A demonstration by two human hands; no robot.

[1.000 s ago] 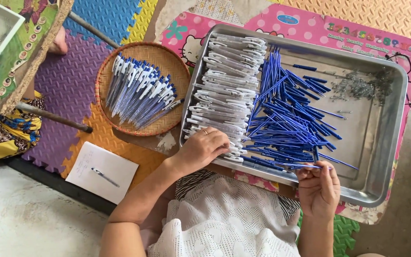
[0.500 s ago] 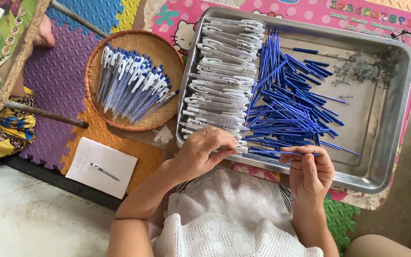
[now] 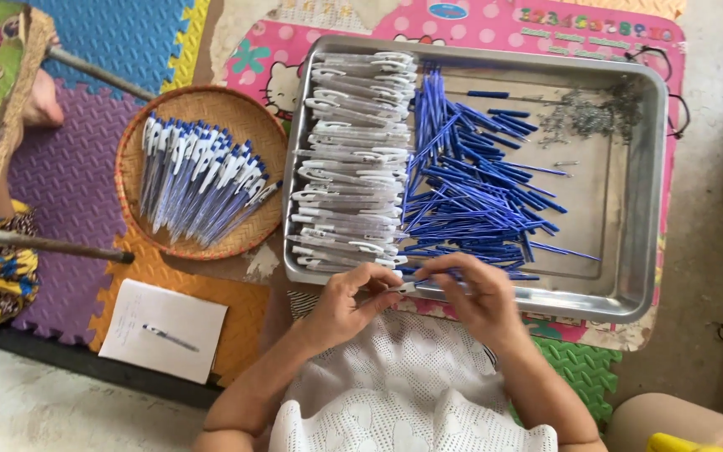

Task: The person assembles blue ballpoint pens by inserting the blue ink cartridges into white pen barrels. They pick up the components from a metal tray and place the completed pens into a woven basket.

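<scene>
Your left hand (image 3: 346, 303) and right hand (image 3: 472, 293) meet at the near rim of the metal tray (image 3: 629, 276) — fingers of both pinching one pen (image 3: 403, 287) between them.

Blue refills (image 3: 470, 197) and seemingly clear barrels (image 3: 353, 159) fill a silver tray (image 3: 629, 293); pink mat (image 3: 495, 25) beneath.

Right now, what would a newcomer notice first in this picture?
First, the metal tray in the middle, with clear pen barrels stacked at its left and blue refills heaped beside them. Then, left of it, a round basket of finished pens. At the tray's near edge, left hand and right hand meet over one pen part.
</scene>
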